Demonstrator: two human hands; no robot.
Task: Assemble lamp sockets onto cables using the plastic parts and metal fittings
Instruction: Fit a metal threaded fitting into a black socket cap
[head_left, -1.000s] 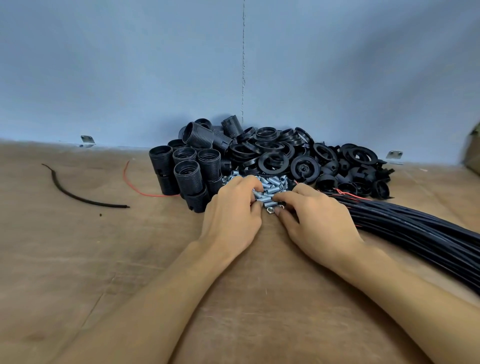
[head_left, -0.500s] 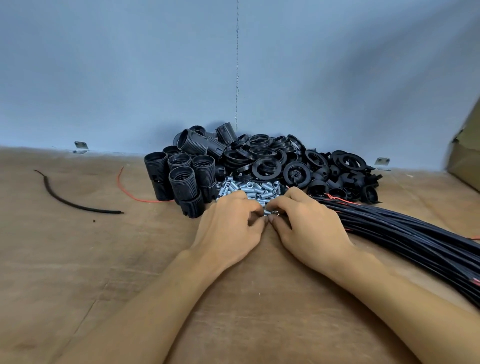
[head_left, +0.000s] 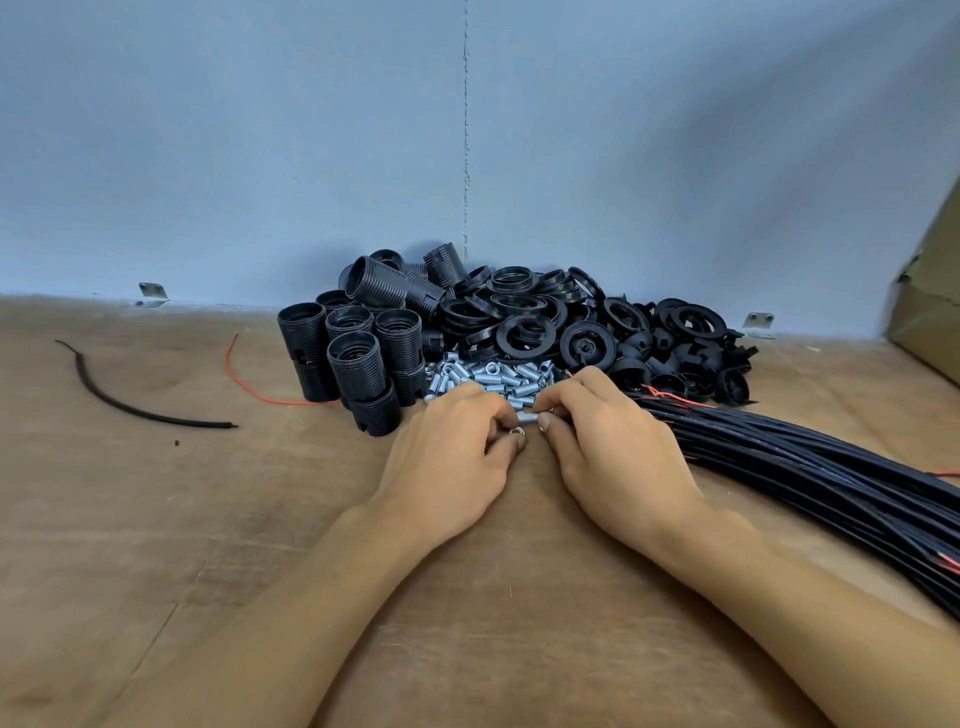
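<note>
Where both forearms reach in from the near edge of the wooden table (head_left: 156, 519), the hands meet at the middle, fingertips almost touching. The left hand (head_left: 447, 467) has its fingers curled and pinches a small metal fitting (head_left: 516, 430) with a round opening against its thumb. The right hand (head_left: 618, 457), also curled, pinches a threaded metal tube (head_left: 529, 417) between thumb and forefinger, just beside the left fingers.

Right of the right hand, a thick bundle of black cables (head_left: 805, 467) runs off toward the near right, with red wire ends showing. Just beyond the fingertips lies a heap of silvery threaded tubes (head_left: 488, 374). Left of that heap stand black ribbed sockets (head_left: 358, 364), mostly upright, with a few more lying on their sides behind. Behind the heap and to its right are piled black plastic rings (head_left: 524, 332) and black caps (head_left: 675, 358).

Well to the left, a short black cable piece (head_left: 130, 410) and a thin red wire (head_left: 244, 384) lie on the table. A cardboard box (head_left: 930, 312) sits at the far right, and a blue wall (head_left: 260, 156) closes the back.
</note>
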